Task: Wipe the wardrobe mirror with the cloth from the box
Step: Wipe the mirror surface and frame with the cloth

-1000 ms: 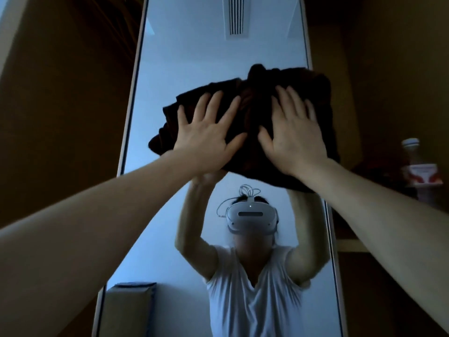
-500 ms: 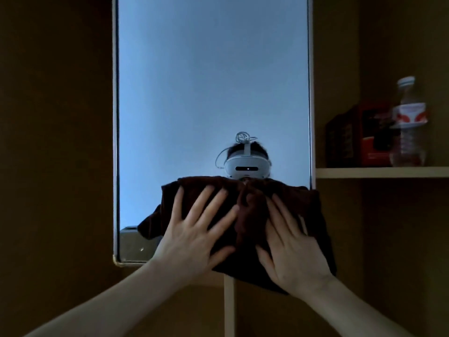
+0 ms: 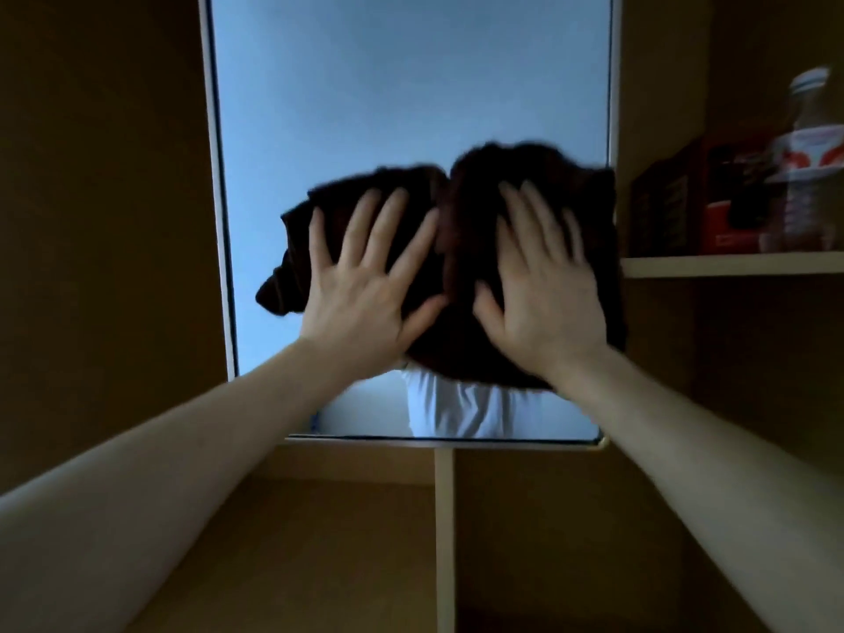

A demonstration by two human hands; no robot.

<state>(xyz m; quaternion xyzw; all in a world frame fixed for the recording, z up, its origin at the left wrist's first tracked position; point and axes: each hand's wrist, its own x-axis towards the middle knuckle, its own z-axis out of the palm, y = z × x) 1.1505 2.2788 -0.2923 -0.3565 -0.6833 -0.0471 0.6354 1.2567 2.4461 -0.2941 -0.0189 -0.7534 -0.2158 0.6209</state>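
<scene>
mirror (image 3: 411,84) | left hand (image 3: 365,285), right hand (image 3: 543,303) flat, fingers spread | pressing cloth (image 3: 461,230)

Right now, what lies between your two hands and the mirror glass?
The dark cloth. In the head view, the left hand and the right hand press it with spread, straight fingers against the mirror.

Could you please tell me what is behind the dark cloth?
The wardrobe mirror, against which the left hand and right hand press the dark cloth. The glass it covers is hidden; a reflected white shirt shows below.
</scene>
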